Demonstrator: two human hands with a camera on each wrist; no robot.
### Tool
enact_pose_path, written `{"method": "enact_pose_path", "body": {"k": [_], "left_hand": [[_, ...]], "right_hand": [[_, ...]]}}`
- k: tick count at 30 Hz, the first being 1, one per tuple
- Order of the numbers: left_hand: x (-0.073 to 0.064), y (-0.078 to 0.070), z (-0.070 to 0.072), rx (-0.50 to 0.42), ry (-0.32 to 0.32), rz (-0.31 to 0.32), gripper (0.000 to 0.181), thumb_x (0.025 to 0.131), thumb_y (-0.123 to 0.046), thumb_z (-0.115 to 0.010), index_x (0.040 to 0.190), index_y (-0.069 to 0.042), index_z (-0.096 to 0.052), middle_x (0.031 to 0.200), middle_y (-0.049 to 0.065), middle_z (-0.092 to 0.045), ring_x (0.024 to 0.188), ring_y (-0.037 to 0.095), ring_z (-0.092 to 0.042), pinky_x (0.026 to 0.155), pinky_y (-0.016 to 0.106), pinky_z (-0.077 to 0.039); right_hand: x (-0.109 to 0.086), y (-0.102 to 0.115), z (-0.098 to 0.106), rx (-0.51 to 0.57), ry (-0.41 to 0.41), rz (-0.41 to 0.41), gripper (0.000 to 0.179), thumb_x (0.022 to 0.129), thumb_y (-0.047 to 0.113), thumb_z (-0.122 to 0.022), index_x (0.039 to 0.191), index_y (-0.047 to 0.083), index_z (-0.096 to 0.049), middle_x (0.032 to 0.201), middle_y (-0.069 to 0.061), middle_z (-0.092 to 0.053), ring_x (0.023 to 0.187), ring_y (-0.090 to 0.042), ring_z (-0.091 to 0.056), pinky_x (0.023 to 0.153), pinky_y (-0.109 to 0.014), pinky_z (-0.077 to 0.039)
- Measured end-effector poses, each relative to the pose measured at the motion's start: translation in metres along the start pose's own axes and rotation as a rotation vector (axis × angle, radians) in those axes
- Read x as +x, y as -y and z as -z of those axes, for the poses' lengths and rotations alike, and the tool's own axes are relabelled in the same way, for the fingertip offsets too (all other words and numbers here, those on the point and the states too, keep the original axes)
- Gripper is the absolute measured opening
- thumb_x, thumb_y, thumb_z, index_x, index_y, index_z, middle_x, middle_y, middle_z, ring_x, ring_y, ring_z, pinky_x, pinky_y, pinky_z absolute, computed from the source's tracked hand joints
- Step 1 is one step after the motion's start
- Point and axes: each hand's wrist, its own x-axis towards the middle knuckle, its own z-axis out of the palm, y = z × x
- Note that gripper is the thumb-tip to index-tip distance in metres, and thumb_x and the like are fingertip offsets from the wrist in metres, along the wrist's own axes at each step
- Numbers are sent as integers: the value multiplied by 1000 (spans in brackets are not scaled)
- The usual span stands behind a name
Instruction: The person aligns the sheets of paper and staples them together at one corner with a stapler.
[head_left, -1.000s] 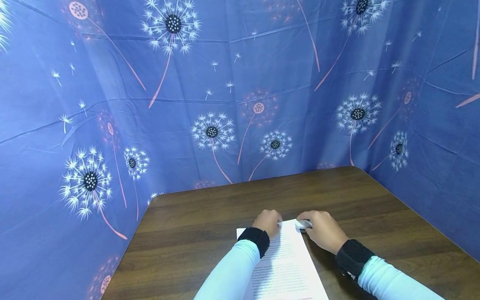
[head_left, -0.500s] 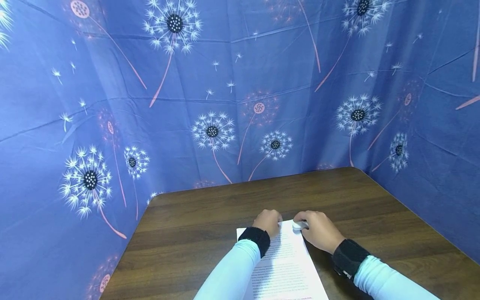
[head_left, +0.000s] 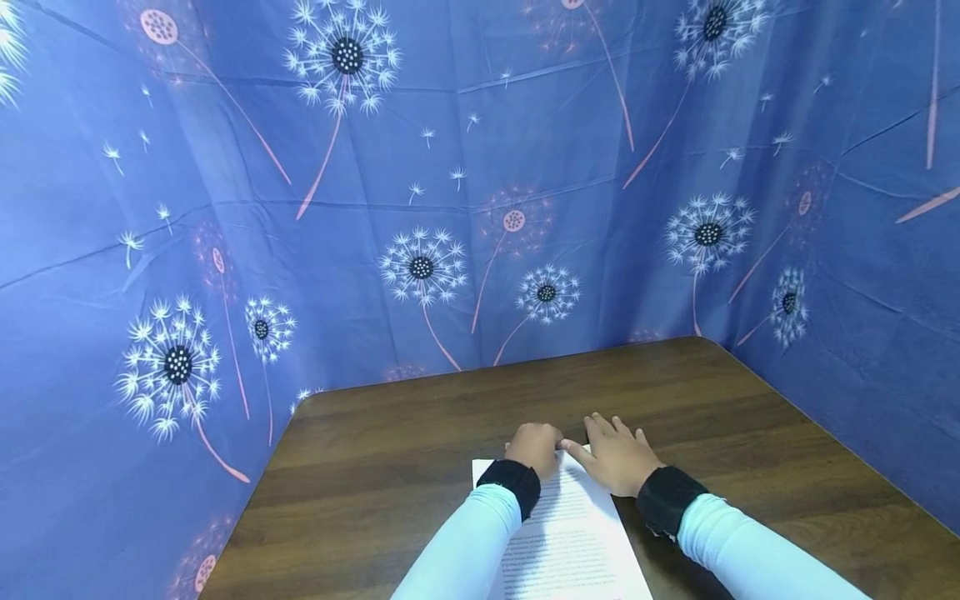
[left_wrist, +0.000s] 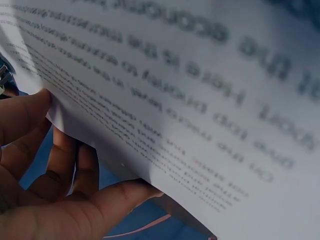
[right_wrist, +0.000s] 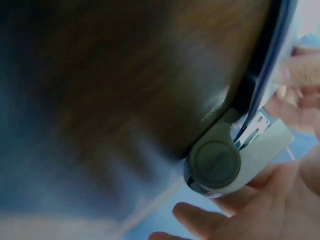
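Printed paper lies lengthwise toward me on the table, its lines of text also filling the left wrist view. My left hand grips the paper's far edge; in the left wrist view its thumb and fingers are at that edge. My right hand lies at the far right corner, fingers spread and thumb reaching toward the left hand. Under it, in the right wrist view, a small pale stapler with a round end sits at the paper's edge, its slotted metal plate showing. The head view hides the stapler.
The brown wooden table extends around the paper on both sides. A blue curtain with dandelion prints hangs behind and beside it. Black bands wrap both wrists.
My right hand earlier held the white stapler with curled fingers at the right corner; it has moved slightly left and its fingers have spread out. The left hand stays put.
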Motion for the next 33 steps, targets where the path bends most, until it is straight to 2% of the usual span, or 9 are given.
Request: {"method": "enact_pose_path", "body": {"k": [4,8,11,16,23,28,33], "left_hand": [[0,0,-3,33,-30,-31,4,88,-20,-81,91,-23,-82,93,-4,-79,93,18,-75,69,60,-60],[-1,-4,-1,-5,-10,1,6,86,-18,-83,86,-23,-81,93,-4,-79,96,19,-74,74,66,-58],[-3,-5,0,-16,-15,6,9,83,-17,-85,85,-24,-80,94,-4,-78,98,21,-73,74,68,-57],[-3,-4,-1,22,-48,-4,10,82,-15,-85,82,-22,-78,90,-3,-76,95,22,-72,71,65,-58],[-2,-6,2,-17,-27,55,12,79,-11,-85,84,-20,-78,93,-1,-76,98,23,-71,78,66,-57],[0,-10,6,-38,-6,60,11,82,-9,-82,85,-19,-78,95,0,-77,99,25,-71,82,67,-56],[-2,-7,4,-38,24,95,12,84,-8,-81,83,-18,-77,95,1,-77,100,27,-70,84,69,-55]], "right_hand": [[2,4,-7,-33,11,8,100,101,76,-27,155,-9,-36,162,-32,-32,149,-59,-23,110,-83,-12],[0,8,-6,-50,37,-9,100,102,74,-29,154,-11,-35,161,-35,-31,149,-60,-22,110,-83,-13],[-1,12,-6,-86,59,-25,93,104,68,-34,155,-9,-35,162,-33,-31,150,-59,-22,111,-82,-14],[0,17,-10,-134,56,-33,80,106,58,-41,154,-7,-39,161,-31,-34,150,-58,-24,112,-81,-15],[4,14,-20,-218,15,-55,77,103,52,-49,154,-5,-39,160,-29,-38,150,-56,-26,113,-80,-16],[2,16,-15,-216,10,-76,74,103,47,-53,153,-6,-41,159,-30,-39,149,-56,-28,113,-80,-17],[2,18,-13,-141,52,-64,73,103,47,-52,152,-5,-42,160,-31,-38,147,-56,-32,111,-81,-21]]}}
